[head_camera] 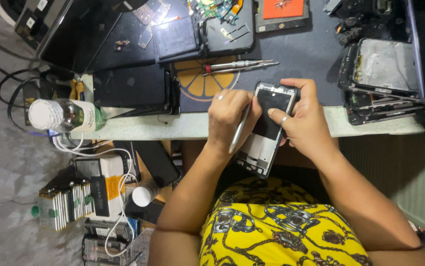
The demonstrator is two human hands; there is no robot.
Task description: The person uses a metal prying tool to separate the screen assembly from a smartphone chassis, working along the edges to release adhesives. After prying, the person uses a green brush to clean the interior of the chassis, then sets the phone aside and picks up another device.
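The left hand (229,116) is closed around a slim metal tool (239,129), its tip at the opened phone frame (266,130). The right hand (301,116) is curled around the frame's far edge, thumb on the dark inner panel. The frame sits between both hands, just off the near edge of the surface (183,125). Its long axis tilts from beyond the right fingers down toward the lap. Working well here likely means light, shallow prying with a steady grip.

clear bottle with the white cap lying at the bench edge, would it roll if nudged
Probably. The clear bottle lies on its side at the bench edge, so its round body could roll off. It looks mostly empty, so likely light and easily shifted.
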